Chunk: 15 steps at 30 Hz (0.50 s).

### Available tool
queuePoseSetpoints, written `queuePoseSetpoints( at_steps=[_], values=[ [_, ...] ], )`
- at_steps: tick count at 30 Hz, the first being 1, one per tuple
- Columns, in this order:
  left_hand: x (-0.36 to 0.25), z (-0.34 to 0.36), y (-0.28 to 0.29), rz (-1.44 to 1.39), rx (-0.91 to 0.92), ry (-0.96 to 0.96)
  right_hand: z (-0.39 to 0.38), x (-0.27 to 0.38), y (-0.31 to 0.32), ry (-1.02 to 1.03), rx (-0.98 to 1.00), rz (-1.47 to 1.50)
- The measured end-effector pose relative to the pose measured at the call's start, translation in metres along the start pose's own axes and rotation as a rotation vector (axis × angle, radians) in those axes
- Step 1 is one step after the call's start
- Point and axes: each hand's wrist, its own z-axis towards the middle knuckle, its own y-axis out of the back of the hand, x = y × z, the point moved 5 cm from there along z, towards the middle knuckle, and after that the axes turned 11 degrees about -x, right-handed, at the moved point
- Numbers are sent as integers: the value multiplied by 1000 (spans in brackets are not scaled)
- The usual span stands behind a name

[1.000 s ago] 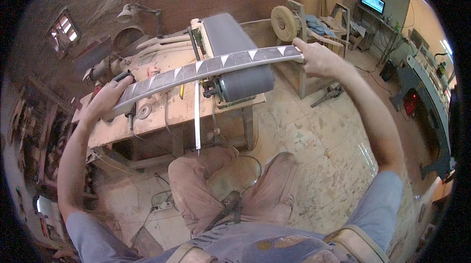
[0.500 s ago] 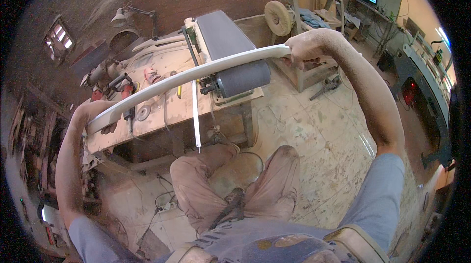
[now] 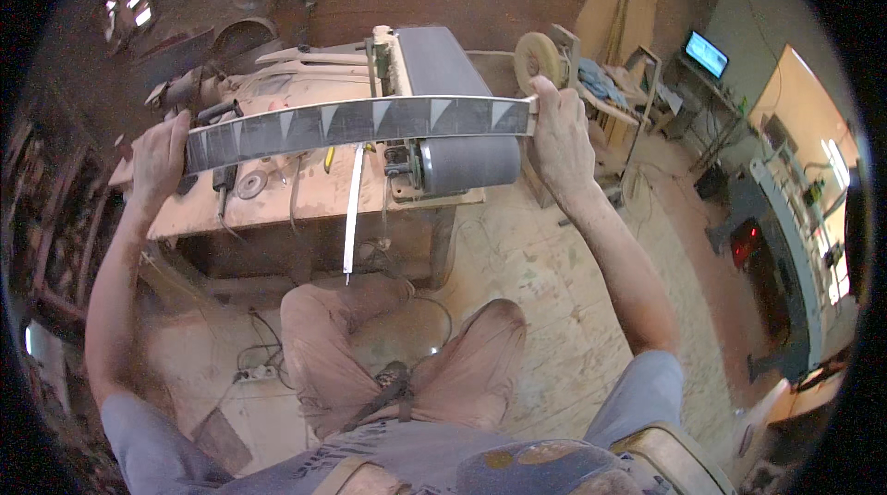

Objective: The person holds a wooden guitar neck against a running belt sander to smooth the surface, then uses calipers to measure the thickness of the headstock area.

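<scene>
Stretched between my hands is a long, bowed strip (image 3: pixel 356 122) with pale edges. Its dark face, marked with light triangles, now shows toward me. My left hand (image 3: pixel 159 158) is closed around the left end, fingers over the top edge. Gripping the right end is my right hand (image 3: pixel 562 139), thumb and fingers pinched at its tip. Just behind the strip stands a belt sander with a wide grey belt (image 3: pixel 439 61) and its front roller (image 3: pixel 469 165). The strip crosses in front of the belt; whether it touches the machine, I cannot tell.
The dusty workbench (image 3: pixel 185 218) holds a power tool (image 3: pixel 224 183), a round disc (image 3: pixel 251 184) and a yellow-handled tool (image 3: pixel 330 158). A narrow white bar (image 3: pixel 353 218) hangs past its front edge. A buffing wheel (image 3: pixel 540 59) stands at the right; cables (image 3: pixel 263 361) lie on the floor.
The strip has been rolled over, turning its dark patterned face toward me instead of the white side. My right hand has come lower and closer, and both hands have changed wrist angle.
</scene>
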Motion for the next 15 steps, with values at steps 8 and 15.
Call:
queuePoseSetpoints(
  at_steps=[8, 15],
  values=[
    [-23, 3, -7, -459, 1117, 736, 27, -24, 20, -175, 1189, 111],
    [-149, -31, 6, -293, 1140, 310, 115, -12, 105, -258, 1362, -365]
  ],
)
